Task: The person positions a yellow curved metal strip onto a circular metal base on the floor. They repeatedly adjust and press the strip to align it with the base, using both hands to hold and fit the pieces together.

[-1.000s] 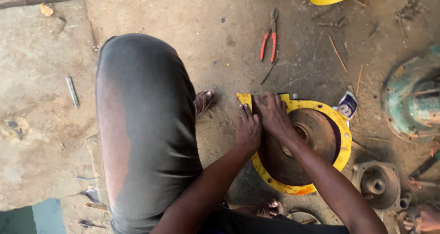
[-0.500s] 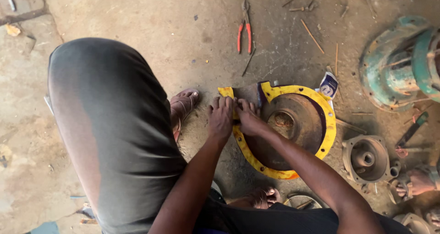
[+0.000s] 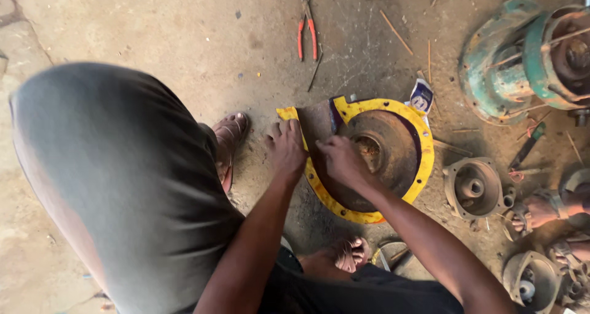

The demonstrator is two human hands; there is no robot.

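This looks like an open repair workshop for pumps or motors. Work is done on the bare concrete floor (image 3: 153, 37), among red-handled pliers (image 3: 307, 28), a green motor housing (image 3: 522, 62), grey metal end covers (image 3: 476, 188) and scattered scraps.

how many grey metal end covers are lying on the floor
2 in clear view: one end cover just right of the yellow gasket, another at the bottom right corner. More may be hidden at the right edge.
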